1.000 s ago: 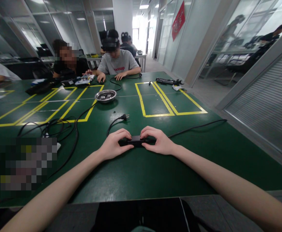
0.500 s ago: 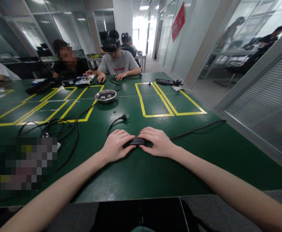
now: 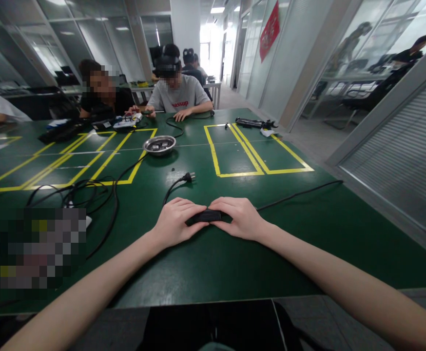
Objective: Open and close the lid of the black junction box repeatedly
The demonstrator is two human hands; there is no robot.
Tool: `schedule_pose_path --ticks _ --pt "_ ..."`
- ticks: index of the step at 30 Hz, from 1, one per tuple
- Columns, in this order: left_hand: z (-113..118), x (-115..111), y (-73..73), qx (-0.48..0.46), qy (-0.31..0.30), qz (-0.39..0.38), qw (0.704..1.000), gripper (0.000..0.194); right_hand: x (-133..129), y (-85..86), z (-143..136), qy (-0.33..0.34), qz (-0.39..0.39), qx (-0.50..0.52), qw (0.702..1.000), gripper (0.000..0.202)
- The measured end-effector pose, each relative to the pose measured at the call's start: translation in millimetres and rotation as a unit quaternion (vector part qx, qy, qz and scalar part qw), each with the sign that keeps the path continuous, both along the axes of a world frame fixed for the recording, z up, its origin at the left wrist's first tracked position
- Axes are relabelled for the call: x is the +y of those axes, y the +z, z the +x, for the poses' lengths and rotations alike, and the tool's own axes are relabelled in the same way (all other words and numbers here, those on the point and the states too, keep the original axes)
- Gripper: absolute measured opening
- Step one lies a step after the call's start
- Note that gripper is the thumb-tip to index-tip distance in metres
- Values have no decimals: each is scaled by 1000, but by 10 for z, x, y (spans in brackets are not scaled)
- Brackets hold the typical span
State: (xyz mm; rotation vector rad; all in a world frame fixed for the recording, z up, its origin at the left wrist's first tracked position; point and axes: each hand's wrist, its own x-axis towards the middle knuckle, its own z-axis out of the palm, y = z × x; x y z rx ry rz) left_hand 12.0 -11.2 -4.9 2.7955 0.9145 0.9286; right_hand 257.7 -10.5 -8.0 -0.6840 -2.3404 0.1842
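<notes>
In the head view, my left hand (image 3: 176, 219) and my right hand (image 3: 238, 218) meet over the green table (image 3: 169, 278). Fingers and thumbs of both are closed around the two ends of a black cable connector (image 3: 209, 216). Part of it is hidden under my fingers, so I cannot tell if it is one piece or two joined halves. A short cord with a power plug (image 3: 187, 178) comes out behind my left hand and lies on the table. From behind my right hand a black cable (image 3: 297, 196) runs off to the right.
A steel bowl (image 3: 159, 146) with small metal parts stands further back. Coiled black cables (image 3: 88, 192) and a blurred-out item (image 3: 39, 251) lie at the left. Yellow tape marks the table. A black tool-like object (image 3: 255, 124) lies at the far edge. People sit opposite.
The connector has turned slightly between my fingers, and my hands have shifted very little. Across the table, a co-worker's hand has lifted from the tabletop.
</notes>
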Motion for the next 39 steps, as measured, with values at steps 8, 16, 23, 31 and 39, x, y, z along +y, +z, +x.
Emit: schedule_pose_path --ticks 8,16,23,31,39 --pt "4 44 72 -12 16 -261 965 39 0 37 27 26 188 -103 976 26" --pt "-7 4 60 -74 18 -126 989 35 -5 15 24 -17 27 -49 998 36" --pt "1 0 20 -3 29 -25 999 33 12 -16 16 -21 1 -42 999 28" --pt "-6 -13 -16 -13 18 -85 996 30 46 -3 50 30 -55 -48 997 21" --pt "15 13 -35 -23 23 -86 996 26 27 -23 -4 24 3 -141 990 47"
